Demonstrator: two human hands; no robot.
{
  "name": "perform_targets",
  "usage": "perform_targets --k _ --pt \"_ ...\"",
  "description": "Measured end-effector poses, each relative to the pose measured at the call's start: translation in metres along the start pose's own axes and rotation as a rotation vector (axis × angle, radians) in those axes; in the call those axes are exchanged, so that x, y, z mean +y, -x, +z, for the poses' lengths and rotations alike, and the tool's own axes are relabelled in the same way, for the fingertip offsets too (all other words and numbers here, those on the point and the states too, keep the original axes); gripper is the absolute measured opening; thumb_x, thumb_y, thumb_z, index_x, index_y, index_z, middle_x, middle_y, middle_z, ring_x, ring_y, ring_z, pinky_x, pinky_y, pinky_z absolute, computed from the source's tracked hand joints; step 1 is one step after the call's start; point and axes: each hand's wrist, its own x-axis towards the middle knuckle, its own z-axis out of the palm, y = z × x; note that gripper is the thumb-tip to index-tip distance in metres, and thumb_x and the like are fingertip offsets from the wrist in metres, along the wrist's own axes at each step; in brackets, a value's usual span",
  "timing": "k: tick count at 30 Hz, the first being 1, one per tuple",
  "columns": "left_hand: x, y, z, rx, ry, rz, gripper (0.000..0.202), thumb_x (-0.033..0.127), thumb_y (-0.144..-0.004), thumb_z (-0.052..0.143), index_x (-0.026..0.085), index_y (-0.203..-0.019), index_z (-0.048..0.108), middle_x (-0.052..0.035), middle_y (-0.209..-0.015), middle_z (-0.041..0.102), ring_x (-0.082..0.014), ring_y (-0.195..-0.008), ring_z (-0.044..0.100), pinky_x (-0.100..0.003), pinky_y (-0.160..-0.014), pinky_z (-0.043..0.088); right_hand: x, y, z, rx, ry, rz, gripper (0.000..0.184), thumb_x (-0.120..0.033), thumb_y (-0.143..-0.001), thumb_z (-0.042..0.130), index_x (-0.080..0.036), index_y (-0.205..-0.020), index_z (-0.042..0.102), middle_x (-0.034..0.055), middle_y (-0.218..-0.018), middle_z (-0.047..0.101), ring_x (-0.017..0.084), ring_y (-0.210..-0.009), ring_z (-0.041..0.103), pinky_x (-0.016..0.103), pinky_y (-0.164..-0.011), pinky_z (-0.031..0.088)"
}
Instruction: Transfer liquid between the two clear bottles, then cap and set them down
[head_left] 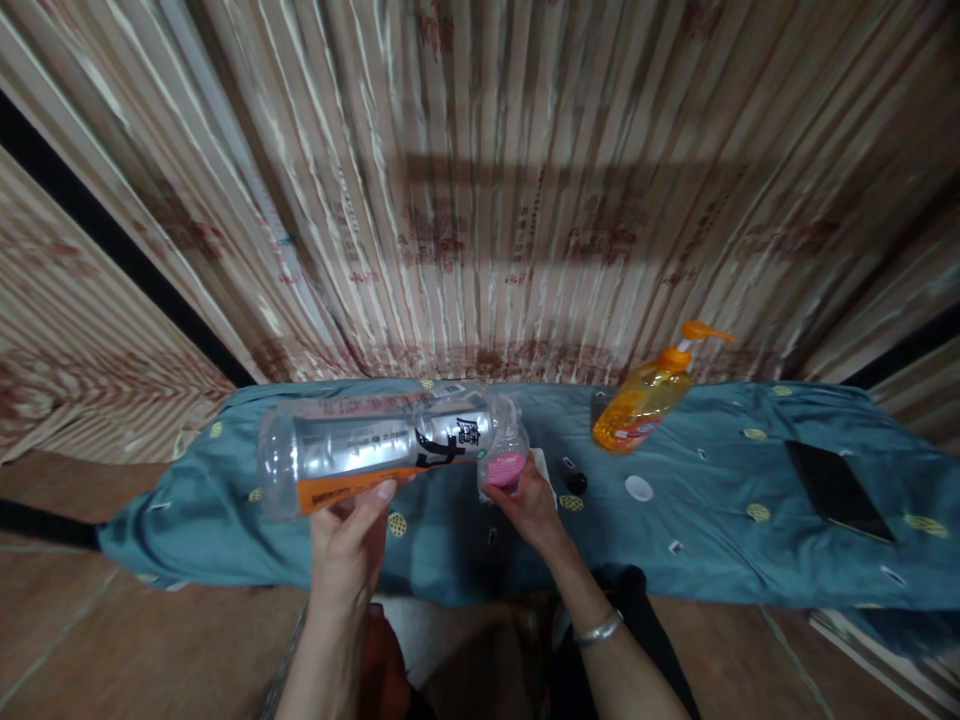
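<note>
My left hand [349,535] is wrapped round a large clear plastic bottle [367,445] with a silver and orange label. The bottle lies tilted almost flat in the air, its mouth end pointing right. At that end, my right hand [534,508] grips a small clear container with a pink label [506,468]. The two mouths are close together; whether they touch I cannot tell. Behind the right hand, a white square piece [546,478] shows on the cloth. Just right of it lie a small black cap [576,483] and a white disc [639,488].
A pump bottle [641,410] with orange liquid stands at the back right of the table. A dark flat tablet or phone [840,490] lies near the right end. Teal patterned cloth [720,540] covers the table, and a striped curtain [480,200] hangs behind it.
</note>
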Motion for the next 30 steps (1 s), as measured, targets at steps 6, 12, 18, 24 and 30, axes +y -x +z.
perform_targets --k 6,12,18,24,30 --pt "0.003 0.0 0.003 0.007 -0.017 0.008 0.021 0.028 -0.051 0.085 0.022 -0.066 0.072 -0.0005 -0.067 0.072 -0.0193 -0.065 0.068 -0.037 -0.071 0.058 -0.003 -0.001 -0.002 -0.009 -0.001 0.009 0.057 -0.032 -0.067 0.074 -0.019 -0.116 0.049 0.0088 -0.105 0.067 0.028 -0.1 0.065 0.041 -0.085 0.053" --pt "0.004 0.002 0.007 0.018 0.0 -0.001 0.024 0.028 -0.047 0.086 0.021 -0.063 0.07 -0.0006 -0.068 0.072 -0.0205 -0.066 0.068 -0.04 -0.072 0.059 -0.005 -0.001 -0.001 -0.004 -0.005 0.001 0.059 -0.03 -0.066 0.075 -0.019 -0.118 0.05 0.0076 -0.103 0.067 0.028 -0.1 0.065 0.041 -0.085 0.052" --pt "-0.004 0.003 0.007 0.04 0.062 -0.091 0.024 0.024 -0.046 0.087 0.02 -0.06 0.068 0.0019 -0.063 0.07 -0.0178 -0.065 0.066 -0.04 -0.072 0.06 -0.009 0.0 -0.003 0.0 -0.012 0.004 0.059 -0.031 -0.067 0.075 -0.019 -0.119 0.049 0.0078 -0.104 0.067 0.027 -0.1 0.065 0.04 -0.087 0.052" --pt "-0.009 -0.006 0.003 0.093 0.217 -0.245 0.024 0.022 -0.049 0.084 0.022 -0.064 0.066 0.0051 -0.07 0.071 -0.0174 -0.074 0.067 -0.041 -0.076 0.061 -0.01 -0.001 -0.003 -0.009 -0.019 0.02 0.061 -0.031 -0.066 0.076 -0.017 -0.118 0.049 0.0094 -0.105 0.068 0.027 -0.101 0.065 0.04 -0.086 0.053" --pt "-0.008 -0.014 -0.007 0.115 0.27 -0.245 0.025 0.021 -0.054 0.08 0.022 -0.075 0.068 0.0048 -0.071 0.071 -0.0164 -0.077 0.066 -0.034 -0.076 0.06 -0.008 -0.001 -0.002 -0.014 -0.023 0.014 0.063 -0.029 -0.065 0.077 -0.016 -0.12 0.048 0.011 -0.108 0.067 0.028 -0.106 0.064 0.041 -0.09 0.052"
